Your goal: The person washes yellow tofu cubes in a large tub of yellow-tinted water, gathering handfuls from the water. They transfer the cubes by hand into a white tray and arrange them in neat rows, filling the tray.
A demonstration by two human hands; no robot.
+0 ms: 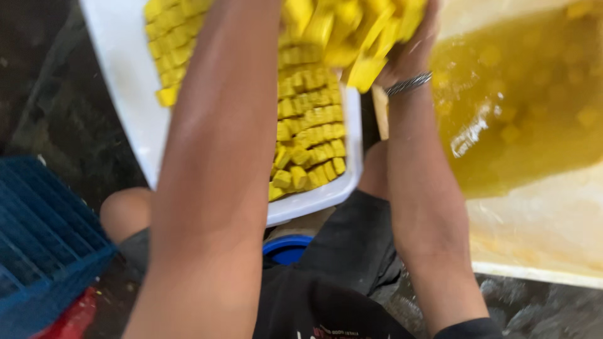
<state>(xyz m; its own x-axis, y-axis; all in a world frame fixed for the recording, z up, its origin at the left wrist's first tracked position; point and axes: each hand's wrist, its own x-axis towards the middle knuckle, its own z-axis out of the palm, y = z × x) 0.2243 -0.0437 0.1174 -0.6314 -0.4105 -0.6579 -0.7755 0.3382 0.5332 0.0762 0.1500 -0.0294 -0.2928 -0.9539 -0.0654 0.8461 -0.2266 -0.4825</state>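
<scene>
Closest to the lens, the left forearm (220,157) is stretched up across a white tray (129,81); its hand is cut off by the top edge, so its grip cannot be told. Yellow cubes (311,119) are packed in rows on the tray. A blurred handful of yellow pieces (361,31) is clutched by the right hand (411,53), raised beside a tub of yellow liquid (521,94), a metal bracelet (408,83) on the wrist.

the single head camera is looking steeply down from very close, facing forward over the person's forearms and lap.
</scene>
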